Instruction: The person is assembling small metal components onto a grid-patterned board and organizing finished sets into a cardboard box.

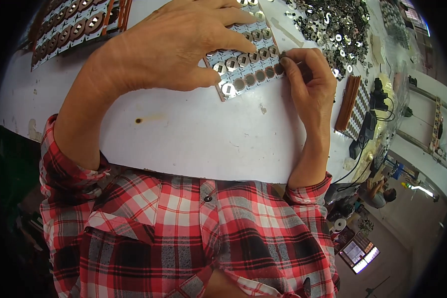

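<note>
A white panel [248, 70] with rows of round spots lies on the table in front of me. Its upper rows carry shiny metal holders with diamond-shaped openings. Along the nearest row, one metal holder [228, 89] sits at the left end, and the other spots show as bare brown discs. My left hand [176, 47] spreads over the panel's left side, fingers apart and thumb near its left edge; it covers part of the panel. At the right edge, my right hand [310, 77] pinches thumb and forefinger together on something small and dark that I cannot make out.
A heap of loose small metal parts [333, 30] spreads beyond my right hand. Stacked panels [355, 107] stand at the right, with black adapters and cables [367, 128] beside them. More filled panels [74, 27] stand at the upper left. Another person [377, 196] is in the background.
</note>
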The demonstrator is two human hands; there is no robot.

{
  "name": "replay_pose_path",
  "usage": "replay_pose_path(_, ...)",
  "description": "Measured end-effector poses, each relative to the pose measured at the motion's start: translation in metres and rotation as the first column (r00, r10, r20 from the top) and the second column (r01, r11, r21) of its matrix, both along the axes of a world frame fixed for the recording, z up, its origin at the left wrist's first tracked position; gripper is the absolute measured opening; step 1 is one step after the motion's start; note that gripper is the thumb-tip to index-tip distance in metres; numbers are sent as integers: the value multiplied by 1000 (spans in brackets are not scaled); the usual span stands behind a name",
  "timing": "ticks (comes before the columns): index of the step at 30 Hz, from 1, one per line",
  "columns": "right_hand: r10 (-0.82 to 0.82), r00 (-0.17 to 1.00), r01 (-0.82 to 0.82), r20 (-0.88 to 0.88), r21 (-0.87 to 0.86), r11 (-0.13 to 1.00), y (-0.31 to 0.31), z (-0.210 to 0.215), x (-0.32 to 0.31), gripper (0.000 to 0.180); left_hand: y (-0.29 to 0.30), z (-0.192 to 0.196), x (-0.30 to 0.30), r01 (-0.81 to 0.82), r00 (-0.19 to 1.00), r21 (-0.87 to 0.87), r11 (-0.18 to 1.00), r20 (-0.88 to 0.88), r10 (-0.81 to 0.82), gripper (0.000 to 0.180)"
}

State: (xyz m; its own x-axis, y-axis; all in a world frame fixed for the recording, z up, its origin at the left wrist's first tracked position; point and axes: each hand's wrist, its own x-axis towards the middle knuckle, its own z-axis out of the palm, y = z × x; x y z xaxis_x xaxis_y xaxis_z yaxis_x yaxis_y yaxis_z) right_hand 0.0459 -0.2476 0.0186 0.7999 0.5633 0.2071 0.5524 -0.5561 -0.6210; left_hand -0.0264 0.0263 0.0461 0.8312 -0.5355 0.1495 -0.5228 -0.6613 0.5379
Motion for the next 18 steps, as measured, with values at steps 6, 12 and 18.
replay_pose_path(6, -8, 915, 168, -403, 364, 916, 4, 17, -16, 12, -1, -3, 1, 0, 1000, -36, 999, 9, 0, 53)
replay_pose_path(12, 303, 646, 157, -701, 510, 846, 17, 23, -36, 11, 3, -10, -3, -5, 999, -98, 995, 41, 9, 53)
replay_pose_path(18, 244, 679, 167, -692, 470, 867, 22, 18, -40, 12, 2, -10, -1, 7, 999, -83, 997, 40, -4, 53)
